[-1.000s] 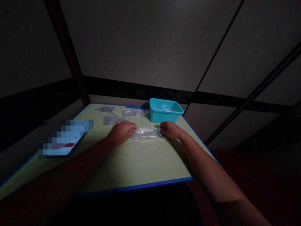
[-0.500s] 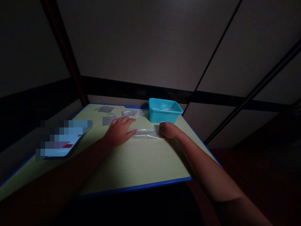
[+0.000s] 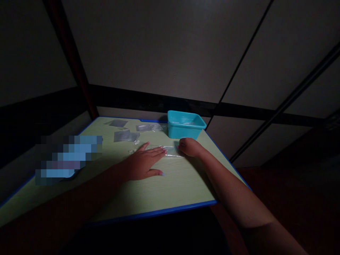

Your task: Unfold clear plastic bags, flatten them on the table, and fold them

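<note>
A clear plastic bag [image 3: 174,151] lies stretched flat across the table in front of the turquoise bin. My left hand [image 3: 143,163] rests spread on the bag's left part, fingers pointing right and thumb out on the tabletop. At the bag's right end, my right hand [image 3: 189,147] is closed, its fingers curled on the plastic. Part of the bag is hidden under both hands. Behind my left hand lie flat, greyish plastic packets: one folded packet [image 3: 126,135], one farther left [image 3: 118,123], and a crinkled clear one [image 3: 150,127] by the bin.
The turquoise plastic bin [image 3: 184,131] stands at the table's far right corner, with something clear inside. A blurred-out, flat device [image 3: 70,159] lies at the left. The pale table [image 3: 170,191] has a blue edge, and panelled doors [image 3: 159,53] rise behind it.
My left hand has moved nearer and right, from the bag's left end to lie flat over it, uncovering the folded packet. My right hand has stayed in place, closed on the bag's right end.
</note>
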Demonstrator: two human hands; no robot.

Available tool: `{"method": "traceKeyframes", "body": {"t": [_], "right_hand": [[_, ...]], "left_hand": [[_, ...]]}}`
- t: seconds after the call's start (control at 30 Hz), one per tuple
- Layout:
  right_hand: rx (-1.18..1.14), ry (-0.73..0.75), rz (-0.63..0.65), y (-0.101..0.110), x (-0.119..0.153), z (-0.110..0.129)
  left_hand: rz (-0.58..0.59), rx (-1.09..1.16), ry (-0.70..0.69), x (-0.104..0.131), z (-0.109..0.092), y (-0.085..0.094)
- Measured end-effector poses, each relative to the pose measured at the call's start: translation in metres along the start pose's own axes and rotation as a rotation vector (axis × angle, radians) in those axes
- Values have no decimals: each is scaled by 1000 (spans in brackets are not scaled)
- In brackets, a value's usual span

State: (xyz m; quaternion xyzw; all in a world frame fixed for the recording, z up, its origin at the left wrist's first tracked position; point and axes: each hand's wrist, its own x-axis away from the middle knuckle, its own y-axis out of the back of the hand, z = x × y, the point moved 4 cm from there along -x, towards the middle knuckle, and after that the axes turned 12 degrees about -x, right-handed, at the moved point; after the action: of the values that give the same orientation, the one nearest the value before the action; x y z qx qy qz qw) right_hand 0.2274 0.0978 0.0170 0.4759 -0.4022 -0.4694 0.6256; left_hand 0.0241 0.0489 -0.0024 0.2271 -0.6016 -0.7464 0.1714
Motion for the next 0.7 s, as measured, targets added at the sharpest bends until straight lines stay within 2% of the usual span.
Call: {"method": "traceKeyframes", "body": {"t": [0.13,0.2,0.27,0.33,0.4,0.53,0.7], "right_hand": [[-2,-1,-13,0,-1,-1],[-7,0,-19,-1,-2,-1],[-14,-1,-22,-1,-2,-1],[-24,-3,-25,-1,-2,-1],[-33,-2,-24,-1,-1,-1],[-47,0,-19,1,1,0],[-50,-3,-13,3,2,2]], "left_hand": [[30,21,29,0,-1,0],[-13,41,66,-1,2,2],[-113,62,172,-2,12,6],[-214,66,342,0,31,9],[-228,43,510,4,53,8],[-68,59,637,10,83,-1],[59,217,713,15,91,-3]]}}
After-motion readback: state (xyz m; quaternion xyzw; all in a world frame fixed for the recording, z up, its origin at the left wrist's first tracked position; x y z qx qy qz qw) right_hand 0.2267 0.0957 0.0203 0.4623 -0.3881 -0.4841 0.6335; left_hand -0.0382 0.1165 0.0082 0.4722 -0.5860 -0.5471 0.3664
